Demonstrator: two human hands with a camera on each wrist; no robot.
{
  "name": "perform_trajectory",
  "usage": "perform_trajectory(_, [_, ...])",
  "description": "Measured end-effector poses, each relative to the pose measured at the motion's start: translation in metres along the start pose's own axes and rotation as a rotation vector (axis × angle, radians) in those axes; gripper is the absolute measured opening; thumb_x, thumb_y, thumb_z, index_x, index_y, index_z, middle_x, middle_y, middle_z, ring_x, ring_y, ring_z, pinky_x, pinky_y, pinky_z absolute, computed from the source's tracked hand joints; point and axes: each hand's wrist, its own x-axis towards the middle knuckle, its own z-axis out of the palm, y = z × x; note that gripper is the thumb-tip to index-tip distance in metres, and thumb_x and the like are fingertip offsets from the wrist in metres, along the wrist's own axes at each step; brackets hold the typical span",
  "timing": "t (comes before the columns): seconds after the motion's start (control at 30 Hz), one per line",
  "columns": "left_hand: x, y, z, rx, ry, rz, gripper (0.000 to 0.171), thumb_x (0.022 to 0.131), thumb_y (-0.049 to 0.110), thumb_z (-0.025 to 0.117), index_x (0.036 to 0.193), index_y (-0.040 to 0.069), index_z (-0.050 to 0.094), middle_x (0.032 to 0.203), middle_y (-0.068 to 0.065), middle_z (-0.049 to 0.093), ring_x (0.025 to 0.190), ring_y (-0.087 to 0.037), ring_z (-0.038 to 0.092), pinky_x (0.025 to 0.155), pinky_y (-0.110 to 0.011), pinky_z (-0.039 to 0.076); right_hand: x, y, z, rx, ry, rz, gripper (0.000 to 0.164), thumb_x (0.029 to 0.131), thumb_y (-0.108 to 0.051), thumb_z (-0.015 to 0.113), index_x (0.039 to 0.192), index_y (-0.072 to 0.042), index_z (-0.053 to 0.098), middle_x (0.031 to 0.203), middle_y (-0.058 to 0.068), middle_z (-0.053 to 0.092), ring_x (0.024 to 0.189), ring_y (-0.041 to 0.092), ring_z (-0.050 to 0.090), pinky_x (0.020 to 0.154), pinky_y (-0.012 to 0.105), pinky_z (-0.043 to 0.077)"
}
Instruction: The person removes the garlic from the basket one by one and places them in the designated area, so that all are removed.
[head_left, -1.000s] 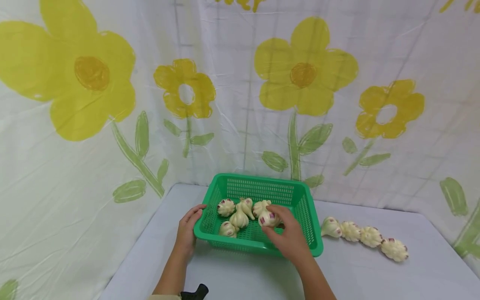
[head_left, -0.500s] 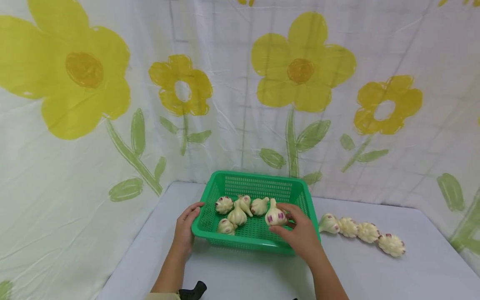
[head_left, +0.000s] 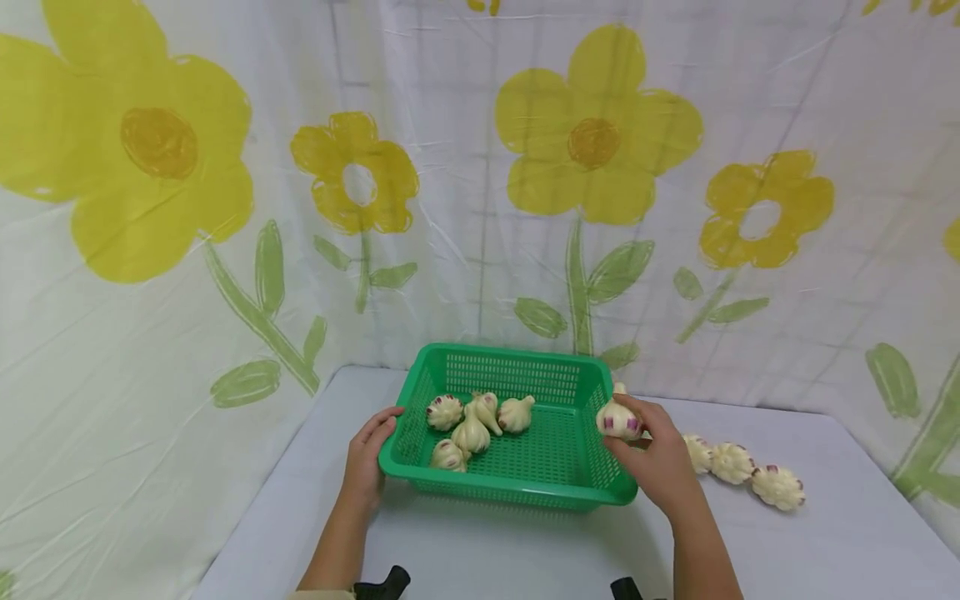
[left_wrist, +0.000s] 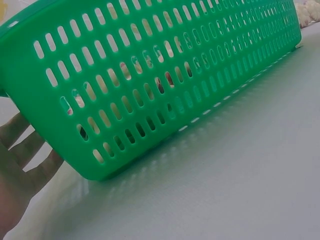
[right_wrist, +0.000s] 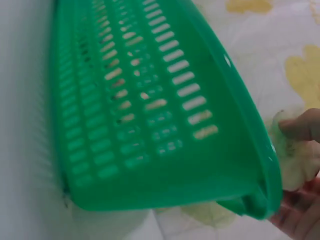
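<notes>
Green basket (head_left: 517,490): standing on the white desk (head_left: 510,554), the centre of the dial for head-view directions; 12 o'clock points to the flowered curtain (head_left: 450,308).
Left hand (head_left: 367,458): at 9 o'clock, fingers at the basket's rim (head_left: 517,354), apparently grasping that end; the left wrist view shows three fingers against the outside.
Right hand (head_left: 663,454): at 3 o'clock, pinching one garlic bulb between thumb and fingers.
Held bulb (head_left: 618,421): upright, neck toward 12 o'clock, seen against the rim at 3 o'clock; whether it touches the rim, I cannot tell.
Bulbs in the basket: five, grouped in the 9 o'clock half. Around the middle bulb (head_left: 471,433) lie one at 10 o'clock (head_left: 445,412), one at 1 o'clock (head_left: 487,407), one at 2 o'clock (head_left: 515,415) and one between 7 and 8 o'clock (head_left: 447,456).
Bulbs on the desk: three visible, in a row running toward 4 o'clock: a partly hidden bulb (head_left: 699,452), a middle one (head_left: 732,463) and an end one (head_left: 777,487). The right hand could hide more.
Bulb handling so far: seems midway; the row looks already set down, one bulb is in hand, and five lie ungripped inside.
Count: nine bulbs visible, one basket, two hands.
</notes>
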Motion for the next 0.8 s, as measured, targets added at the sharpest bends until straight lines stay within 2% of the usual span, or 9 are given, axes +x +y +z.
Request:
perform_trajectory(0.13, [0.000,0.001,0.000,0.008,-0.006,0.001,0.047,0.100,0.037,0.054,0.134,0.004,0.056,0.137,0.001,0.051,0.127,-0.012,0.045,0.092,-0.018,0.047,0.001,0.006,-0.016,-0.014,0.001,0.055,0.055,0.090,-0.017,0.072,0.140,-0.009,0.050,0.146,0.017,0.039,0.109,0.028,0.054,0.074,0.018,0.051])
perform_trajectory(0.2, [0.000,0.002,0.000,0.006,-0.004,0.001,0.047,0.100,0.037,0.055,0.134,0.004,0.056,0.136,0.002,0.051,0.126,-0.011,0.046,0.092,-0.018,0.047,0.002,0.011,-0.024,-0.047,-0.007,0.083,0.056,0.091,-0.020,0.071,0.140,-0.007,0.048,0.152,0.019,0.033,0.115,0.035,0.053,0.075,0.021,0.050])
perform_trajectory(0.3, [0.000,0.002,0.000,0.003,-0.001,0.004,0.046,0.100,0.036,0.055,0.134,0.004,0.056,0.133,0.003,0.053,0.125,-0.011,0.046,0.092,-0.019,0.047,0.001,0.019,-0.033,-0.106,-0.035,0.127,0.054,0.091,-0.022,0.069,0.138,-0.005,0.048,0.156,0.020,0.028,0.124,0.040,0.046,0.080,0.030,0.049])
perform_trajectory(0.37, [0.000,0.003,0.000,0.002,0.000,0.006,0.046,0.100,0.036,0.055,0.134,0.005,0.057,0.132,0.004,0.053,0.125,-0.011,0.047,0.092,-0.019,0.047,0.001,0.024,-0.037,-0.118,-0.069,0.155,0.051,0.091,-0.022,0.068,0.134,-0.003,0.048,0.153,0.023,0.032,0.124,0.040,0.045,0.080,0.036,0.047])
perform_trajectory(0.5, [-0.002,0.002,0.000,0.009,0.007,0.005,0.044,0.101,0.036,0.054,0.133,0.006,0.058,0.133,0.003,0.053,0.125,-0.011,0.046,0.092,-0.019,0.047,0.001,0.034,-0.039,-0.098,-0.133,0.194,0.046,0.089,-0.018,0.069,0.126,0.004,0.052,0.131,0.025,0.051,0.102,0.029,0.054,0.073,0.034,0.047])
perform_trajectory(0.57, [-0.002,0.002,0.000,0.013,0.009,0.001,0.044,0.101,0.037,0.054,0.132,0.007,0.058,0.134,0.002,0.052,0.126,-0.011,0.046,0.092,-0.018,0.047,0.001,0.038,-0.037,-0.082,-0.165,0.214,0.047,0.087,-0.017,0.070,0.125,0.005,0.053,0.123,0.023,0.054,0.093,0.025,0.055,0.070,0.032,0.048])
perform_trajectory(0.67, [-0.002,0.001,0.000,0.015,0.008,-0.004,0.044,0.101,0.037,0.054,0.132,0.007,0.058,0.135,0.002,0.052,0.126,-0.010,0.046,0.092,-0.018,0.047,-0.001,0.041,-0.033,-0.117,-0.206,0.233,0.051,0.085,-0.022,0.073,0.125,0.002,0.054,0.128,0.024,0.051,0.100,0.027,0.054,0.073,0.034,0.048])
perform_trajectory(0.8, [-0.001,0.001,0.001,0.014,0.007,-0.004,0.043,0.101,0.037,0.054,0.132,0.008,0.059,0.136,0.001,0.052,0.126,-0.010,0.046,0.092,-0.019,0.047,-0.004,0.041,-0.029,-0.174,-0.250,0.259,0.053,0.083,-0.029,0.074,0.125,-0.003,0.055,0.137,0.026,0.042,0.117,0.036,0.044,0.080,0.043,0.046])
